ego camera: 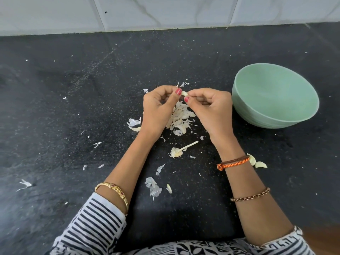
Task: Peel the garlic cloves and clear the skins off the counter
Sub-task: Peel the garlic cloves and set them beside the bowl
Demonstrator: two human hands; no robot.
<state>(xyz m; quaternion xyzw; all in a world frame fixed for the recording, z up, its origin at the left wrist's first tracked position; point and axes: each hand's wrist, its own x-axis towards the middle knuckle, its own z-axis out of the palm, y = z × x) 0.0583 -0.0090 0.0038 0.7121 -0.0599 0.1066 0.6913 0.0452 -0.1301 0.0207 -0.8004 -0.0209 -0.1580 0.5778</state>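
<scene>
Home kitchen: black stone counter, marble-look wall tiles, green bowl, garlic skins.

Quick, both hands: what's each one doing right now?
Left hand: closed, pinching one end of the garlic clove.
Right hand: closed, pinching the other end of the same clove.

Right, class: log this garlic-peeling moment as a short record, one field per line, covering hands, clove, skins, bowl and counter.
left hand: pinches the garlic clove
right hand: pinches the same clove from the other side
garlic clove: held above the counter, between both thumbs
skins: heaped under the hands, bits scattered around
bowl: green, right of the hands; contents not visible
counter: black, speckled
</scene>
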